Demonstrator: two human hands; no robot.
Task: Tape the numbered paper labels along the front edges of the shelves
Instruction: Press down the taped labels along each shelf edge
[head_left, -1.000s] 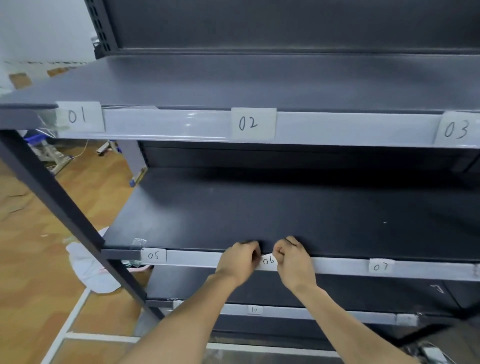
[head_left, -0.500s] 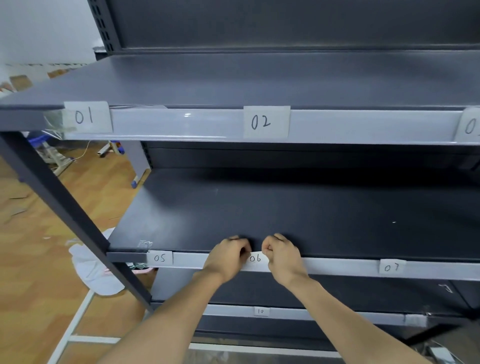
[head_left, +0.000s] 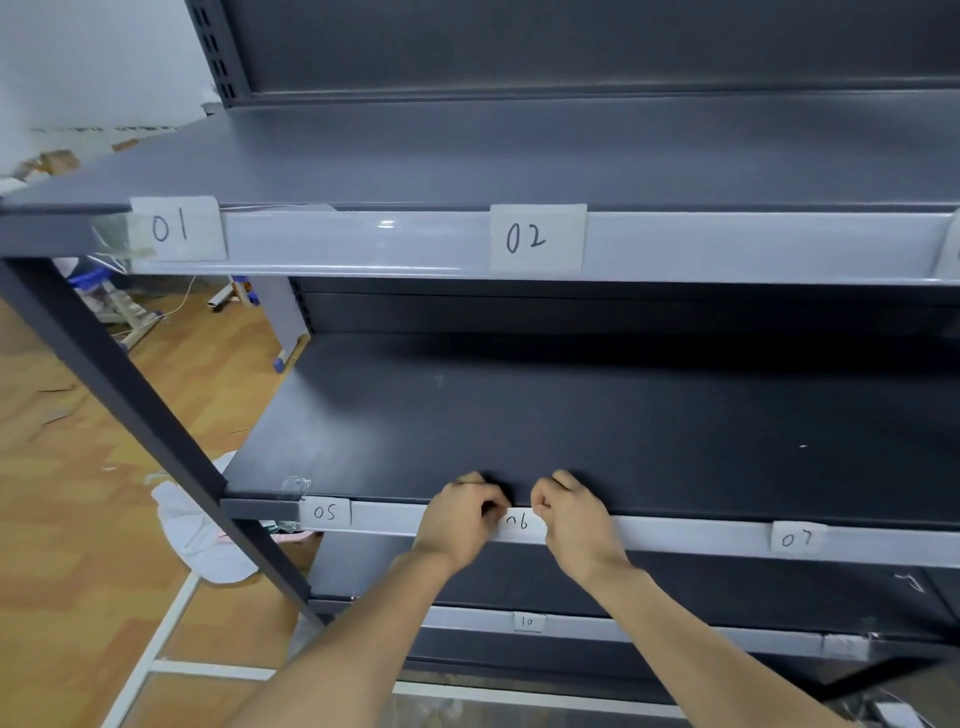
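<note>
paper 06 label (head_left: 517, 524) stayed put on shelf edge (head_left: 389, 519); l hand (head_left: 460, 519) & r hand (head_left: 574, 525), fingers curled, kept pinching its ends. taping looked nearly done.

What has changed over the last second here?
Almost nothing. The left hand and right hand keep pinching the ends of label 06 against the shelf edge; only the camera drifted slightly. Labels 01, 02, 05, 07 and 10 stayed put.

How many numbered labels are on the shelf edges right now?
6 readable: 01 and 02 on the top edge; 05, 06 and 07 on the middle edge; 10 below. A cut-off sliver at top right may be a seventh.
</note>
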